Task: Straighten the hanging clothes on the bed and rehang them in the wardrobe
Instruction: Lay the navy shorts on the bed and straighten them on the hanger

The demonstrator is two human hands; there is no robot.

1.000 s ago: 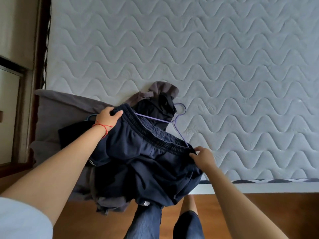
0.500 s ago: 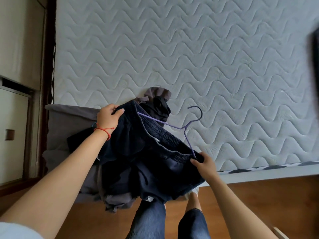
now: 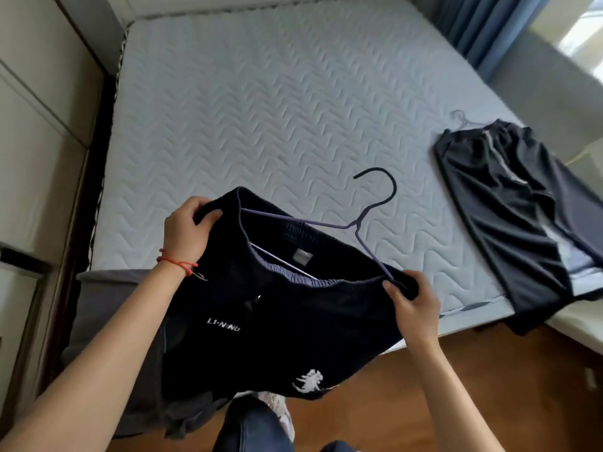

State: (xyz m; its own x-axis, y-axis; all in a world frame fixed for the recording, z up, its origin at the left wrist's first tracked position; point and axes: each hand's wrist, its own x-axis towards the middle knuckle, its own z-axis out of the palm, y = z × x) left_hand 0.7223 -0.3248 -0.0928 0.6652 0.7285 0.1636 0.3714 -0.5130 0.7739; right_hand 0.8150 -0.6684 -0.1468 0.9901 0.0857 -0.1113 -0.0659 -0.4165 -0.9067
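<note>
Both of your hands gripped the waistband of the dark shorts (image 3: 280, 324), held up over the near edge of the bed (image 3: 293, 102): your left hand (image 3: 186, 233) pinched one end, your right hand (image 3: 411, 303) closed on the other end together with an arm of the purple hanger (image 3: 362, 220). That hanger sat inside the waistband, its hook rising above the mattress. Well apart to your right, a second pair of dark trousers (image 3: 518, 203) lay flat on the bed on its own hanger (image 3: 460, 119), legs drooping over the edge.
</note>
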